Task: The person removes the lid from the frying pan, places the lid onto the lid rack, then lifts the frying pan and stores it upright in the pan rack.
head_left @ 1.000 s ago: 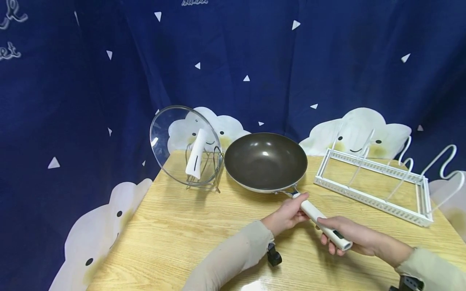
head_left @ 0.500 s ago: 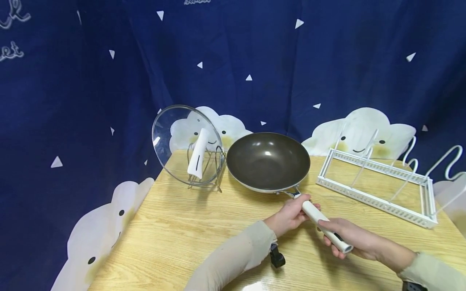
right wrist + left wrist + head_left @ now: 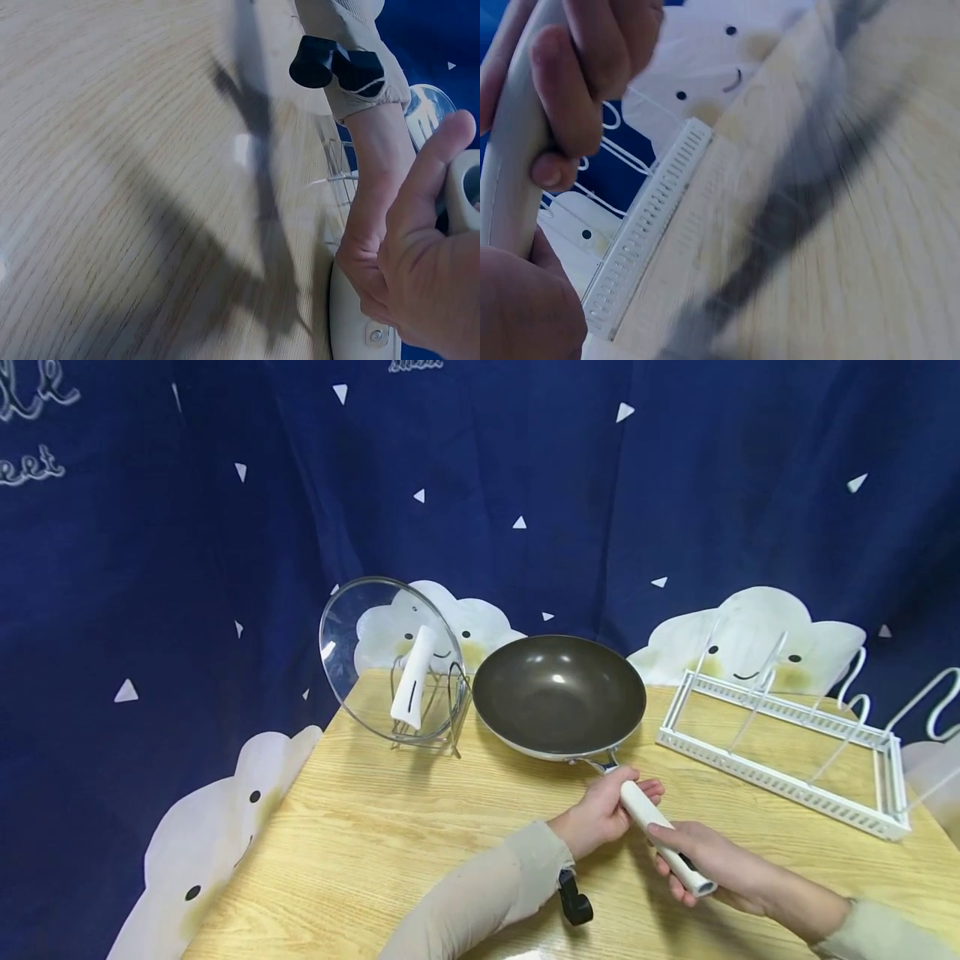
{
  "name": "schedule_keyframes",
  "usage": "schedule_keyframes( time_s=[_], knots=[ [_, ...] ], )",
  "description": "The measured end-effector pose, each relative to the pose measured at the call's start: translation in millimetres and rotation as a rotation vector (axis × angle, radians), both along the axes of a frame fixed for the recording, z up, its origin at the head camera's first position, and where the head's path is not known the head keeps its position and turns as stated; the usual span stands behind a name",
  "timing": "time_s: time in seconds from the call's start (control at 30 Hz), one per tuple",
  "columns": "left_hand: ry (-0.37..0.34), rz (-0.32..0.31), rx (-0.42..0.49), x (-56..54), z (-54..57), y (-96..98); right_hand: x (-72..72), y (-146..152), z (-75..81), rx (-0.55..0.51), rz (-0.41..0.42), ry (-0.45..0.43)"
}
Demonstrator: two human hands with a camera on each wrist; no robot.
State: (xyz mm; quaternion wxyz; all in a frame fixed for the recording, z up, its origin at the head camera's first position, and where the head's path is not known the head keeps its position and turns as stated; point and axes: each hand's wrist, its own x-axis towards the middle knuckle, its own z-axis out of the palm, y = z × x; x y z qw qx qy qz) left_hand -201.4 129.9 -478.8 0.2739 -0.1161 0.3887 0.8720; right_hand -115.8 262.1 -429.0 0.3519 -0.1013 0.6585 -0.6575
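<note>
A wok with a dark inside and a pale outside faces up, slightly tilted toward me. Its white handle slants down to the right. My left hand holds the handle near the pan, fingertips showing past its far side. Farther down, my right hand grips the handle close to its end, thumb on top. In the left wrist view, the right hand's fingers curl round the handle. The hollow handle end shows beside the right thumb in the right wrist view.
Left of the wok, a glass lid with a white handle leans upright in a wire stand. A white rack with curved wire dividers stands at the right of the wooden table. A blue curtain hangs behind.
Relative to the table, the wok stays in about the same place. The handle end has shifted slightly left and down, with the right hand on it. More of the left fingertips shows beyond the handle.
</note>
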Motion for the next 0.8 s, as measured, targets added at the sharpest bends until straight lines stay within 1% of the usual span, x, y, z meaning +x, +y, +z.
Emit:
schedule_keyframes(
  time_s=[0.2, 0.3, 0.4, 0.47, 0.53, 0.67, 0.8],
  knots=[
    [-0.057, 0.032, 0.068, 3.5, 3.4, 1.1, 2.9, -4, 0.7, 0.008, -0.028, 0.005],
    [-0.065, 0.047, 0.103, 4.2, 4.7, 1.4, 3.0, -6, 0.9, 0.014, -0.034, 0.011],
    [-0.058, 0.057, 0.118, 4.7, 4.5, 0.7, 3.6, -8, 0.6, 0.019, -0.038, 0.009],
    [-0.052, 0.054, 0.106, 4.8, 3.7, -0.6, 4.0, -9, 0.2, 0.016, -0.041, 0.005],
    [-0.039, 0.045, 0.073, 4.5, 3.3, -2.3, 4.4, -11, -0.1, 0.013, -0.049, 0.000],
    [-0.001, 0.008, 0.010, 2.7, 3.4, -5.8, 3.1, -14, -1.6, -0.021, -0.043, -0.026],
    [0.006, -0.009, 0.012, 1.9, 5.0, -7.0, 0.8, -15, -4.8, -0.079, -0.012, -0.079]
  ],
)
